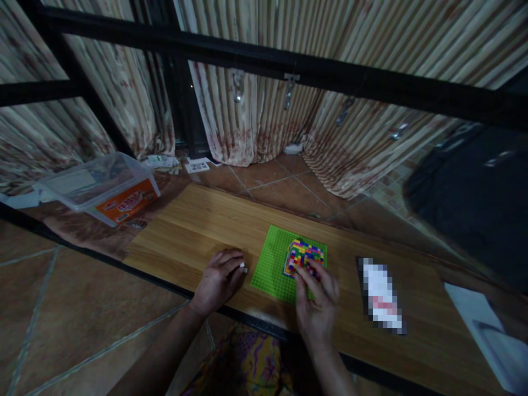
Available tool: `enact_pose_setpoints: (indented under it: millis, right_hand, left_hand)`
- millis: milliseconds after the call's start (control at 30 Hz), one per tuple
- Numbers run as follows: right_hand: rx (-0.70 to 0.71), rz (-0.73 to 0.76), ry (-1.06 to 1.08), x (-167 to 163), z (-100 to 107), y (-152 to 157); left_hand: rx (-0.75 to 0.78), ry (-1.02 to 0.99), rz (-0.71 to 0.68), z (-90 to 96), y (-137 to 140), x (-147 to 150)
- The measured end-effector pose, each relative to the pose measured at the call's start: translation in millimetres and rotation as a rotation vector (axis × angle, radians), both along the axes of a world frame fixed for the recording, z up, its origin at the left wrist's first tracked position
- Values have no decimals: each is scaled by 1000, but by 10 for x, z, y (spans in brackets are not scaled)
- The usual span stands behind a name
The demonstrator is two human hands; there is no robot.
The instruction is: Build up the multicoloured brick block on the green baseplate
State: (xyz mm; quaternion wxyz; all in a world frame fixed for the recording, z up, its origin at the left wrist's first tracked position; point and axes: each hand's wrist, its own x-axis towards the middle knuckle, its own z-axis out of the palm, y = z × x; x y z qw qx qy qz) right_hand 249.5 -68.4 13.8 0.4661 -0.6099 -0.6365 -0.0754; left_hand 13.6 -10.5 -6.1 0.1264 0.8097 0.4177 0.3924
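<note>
A green studded baseplate (268,258) lies on the wooden table. On it stands a low block of many-coloured building bricks (304,251), with yellow, blue, red, purple and green among them. My right hand (317,302) is over the near edge of this block, thumb and fingers pinched together at the bricks. What is between those fingertips, if anything, is hidden. To the left of the baseplate, my left hand (218,279) rests at the table with fingers curled. A small white brick (242,265) shows at its fingertips.
A clear plastic tub (111,187) with an orange label stands at the table's left. A phone-like object (381,297) with a pixelated screen lies to the right. White sheets (474,313) lie at the far right. A black metal bar (264,52) crosses above, before curtains (264,121).
</note>
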Motion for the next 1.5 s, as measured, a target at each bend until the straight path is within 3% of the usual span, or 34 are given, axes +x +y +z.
enact_pose_setpoints:
  millis: [133,300,533,900,1133,1367,1500]
  right_hand:
    - [-19,74,59,-169,108,-92]
    - [-270,289,250,-578,169,-67]
    - [-507,327,502,-918,42,165]
    - [-484,346,763,-1023,32,227]
    - [-471,330,818,-889,99,119]
    - [-422,147,747,-358,106,-122]
    - [-360,113,600,-95,129,-143]
  left_hand:
    - [17,-20,0,-39,6,-11]
    - [33,-52,-8,-30,-2,-18]
    - [4,-46,-2,31,-37,-40]
    - [48,-44,-8,72,-54,-48]
    - [-4,-67,7,108,-67,-39]
    - [-78,3,41,125,-54,-12]
    - [-100,60,16,135,-44,-2]
